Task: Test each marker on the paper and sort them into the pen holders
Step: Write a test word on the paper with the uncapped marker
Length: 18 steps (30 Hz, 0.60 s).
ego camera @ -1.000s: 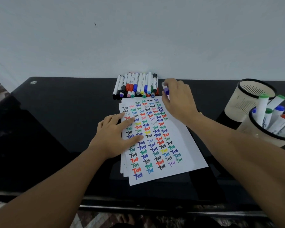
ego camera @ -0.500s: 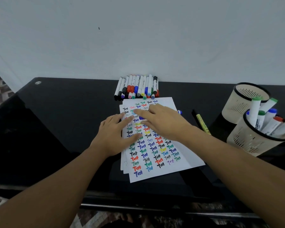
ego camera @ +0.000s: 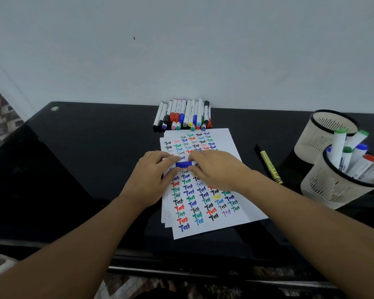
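Observation:
A white paper [ego camera: 229, 139] covered in coloured "Test" words lies on the black desk. Over its middle, my left hand [ego camera: 151, 178] and my right hand [ego camera: 214, 169] meet on a marker with a blue cap [ego camera: 183, 164], held level between them. The left fingers pinch the cap end and the right fingers curl round the barrel, which they hide. A row of several markers [ego camera: 183, 115] lies by the wall behind the paper. At the right stand two beige pen holders: the near one [ego camera: 333, 190] holds several markers, the far one [ego camera: 315, 137] shows none.
A yellow highlighter [ego camera: 270, 167] lies on the desk [ego camera: 84, 158] between the paper and the holders. More sheets are stacked under the top paper. The wall runs close behind the marker row. The desk's front edge is near my forearms.
My right hand picked a marker from the row and brought it back over the paper. My left hand lifted off the paper and now grips the marker's blue cap end.

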### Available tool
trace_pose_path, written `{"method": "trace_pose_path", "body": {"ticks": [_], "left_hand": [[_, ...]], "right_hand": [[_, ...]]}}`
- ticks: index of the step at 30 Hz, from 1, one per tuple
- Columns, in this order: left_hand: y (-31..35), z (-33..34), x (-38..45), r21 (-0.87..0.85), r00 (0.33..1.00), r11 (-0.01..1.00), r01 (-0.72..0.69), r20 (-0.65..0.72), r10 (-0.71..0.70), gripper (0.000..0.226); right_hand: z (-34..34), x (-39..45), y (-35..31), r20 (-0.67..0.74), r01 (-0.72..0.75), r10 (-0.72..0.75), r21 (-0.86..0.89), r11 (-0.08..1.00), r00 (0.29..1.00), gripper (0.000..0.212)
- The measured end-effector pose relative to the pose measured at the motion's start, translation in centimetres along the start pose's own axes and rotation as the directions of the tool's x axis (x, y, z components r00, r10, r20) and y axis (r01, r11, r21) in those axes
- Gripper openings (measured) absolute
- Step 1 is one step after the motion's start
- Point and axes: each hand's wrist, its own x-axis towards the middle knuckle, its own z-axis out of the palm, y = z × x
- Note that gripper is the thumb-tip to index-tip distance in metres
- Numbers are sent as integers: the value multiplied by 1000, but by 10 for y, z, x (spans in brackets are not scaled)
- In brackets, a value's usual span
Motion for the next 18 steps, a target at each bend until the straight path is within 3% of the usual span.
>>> {"method": "trace_pose_path", "body": {"ticks": [4,9,18], "left_hand": [[0,1,0,2,1000,1000,-19,-12,19,32],[0,0,-1,15,999,999,-38,9,37,39],[-1,0,0,26,1000,999,-25,16,24,33]], "right_hand": [[0,1,1,-24,31,-32,-25,999,999,34],[-4,0,-1,-19,76,-78,-90,993,997,34],[-3,-1,5,-68,59,-68,-133,989,995,49]]}}
